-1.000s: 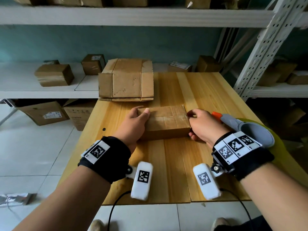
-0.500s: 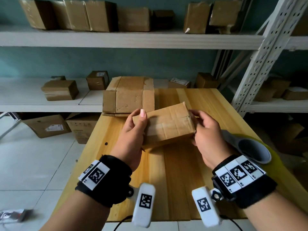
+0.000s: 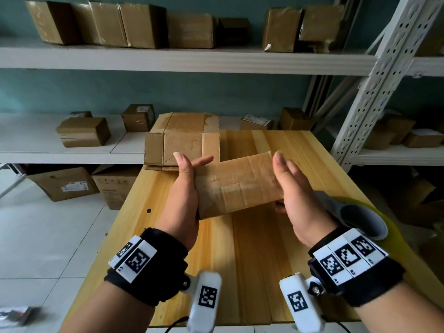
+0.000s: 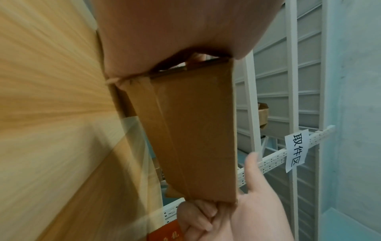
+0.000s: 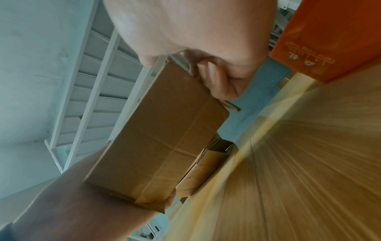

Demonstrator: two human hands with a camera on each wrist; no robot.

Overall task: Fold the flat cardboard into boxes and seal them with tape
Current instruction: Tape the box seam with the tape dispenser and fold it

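Your left hand [image 3: 183, 195] & right hand [image 3: 296, 200] clamp the small taped cardboard box [image 3: 236, 186] by its two ends, fingers curled round the edges, box lifted above the middle of the surface [image 3: 252, 248], tilted up to the right. Flat cardboard stack [image 3: 183, 138] lies at far left corner; tape dispenser [image 3: 360, 217] by the right edge.

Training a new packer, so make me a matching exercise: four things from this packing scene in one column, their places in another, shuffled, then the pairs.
Things
1. box
2. flat cardboard
3. tape dispenser
4. paper label

Places
A. on the table's right edge
B. held above the table between the left hand and right hand
C. hanging on a white rack rail
D. lying at the table's far left corner

Pairs: 1-B, 2-D, 3-A, 4-C
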